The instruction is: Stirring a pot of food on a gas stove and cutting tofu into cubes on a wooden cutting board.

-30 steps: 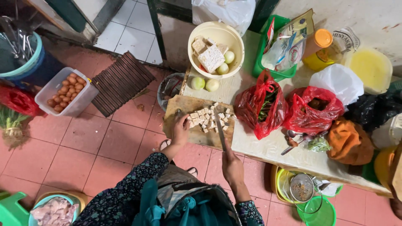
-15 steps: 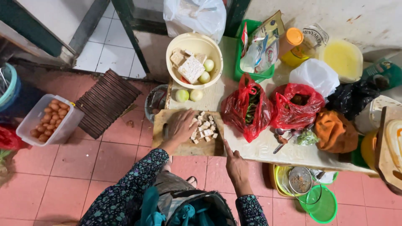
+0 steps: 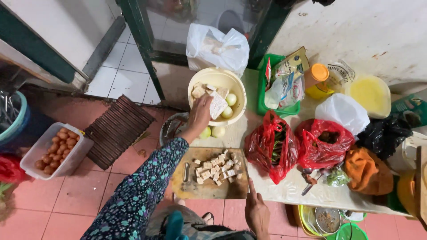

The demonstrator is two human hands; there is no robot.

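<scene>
Pale yellow plastic, that's the bowl point(image 3: 232, 82) the left hand point(image 3: 200, 113) has reached into, the arm in a dark floral sleeve point(image 3: 142, 195) stretched across the wooden cutting board point(image 3: 195, 189). The fingers curl down over a big whitish block of tofu point(image 3: 218, 105) near the middle of the bowl; they touch it, though whether they have truly closed on it I cannot tell from here. More tofu pieces and two small pale round fruits lie in the bowl beside it, and two greenish round fruits point(image 3: 212, 132) sit on the counter just below the bowl's rim.

On the cutting board there's a heap of small tofu cubes point(image 3: 216, 168), and a knife point(image 3: 186, 171) lies flat at the board's left side. The right hand point(image 3: 257, 212) rests at the near edge of the counter, just right of the board, index finger pointing forward, holding nothing.

To the right stand two red plastic bags point(image 3: 271, 146), a white bag and an orange cloth bundle. Down on the tiled floor to the left, a clear tub of brown eggs point(image 3: 55, 151) sits beside a dark slatted mat point(image 3: 118, 129).
</scene>
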